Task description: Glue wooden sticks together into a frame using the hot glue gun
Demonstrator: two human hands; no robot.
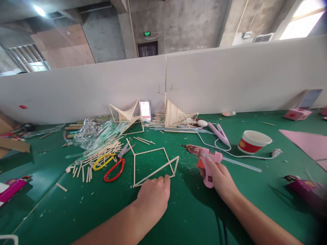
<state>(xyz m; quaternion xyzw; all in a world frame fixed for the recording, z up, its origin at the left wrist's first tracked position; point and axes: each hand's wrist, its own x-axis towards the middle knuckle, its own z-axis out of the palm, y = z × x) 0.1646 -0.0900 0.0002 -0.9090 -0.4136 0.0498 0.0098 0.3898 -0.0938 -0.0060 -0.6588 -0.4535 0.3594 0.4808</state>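
Note:
A pink hot glue gun (209,165) is gripped in my right hand (221,177). Its dark, glue-crusted nozzle points left, and a clear glue stick (241,164) sticks out of its back. My left hand (154,194) has its fingers together on the near edge of a wooden stick frame (149,152), which lies on the green table; its fingertips are partly hidden. One corner of that frame rises in a triangle at the right. Just left of the frame lie scissors (114,167) with one yellow and one red handle, blades slightly apart.
Loose sticks (102,153) and crinkled clear plastic (89,132) are heaped at the left. Two stick models (176,115) (125,112) stand by the white partition (102,85). A paper cup (251,144), a corded lilac tool (219,133) and pink paper (306,143) are right.

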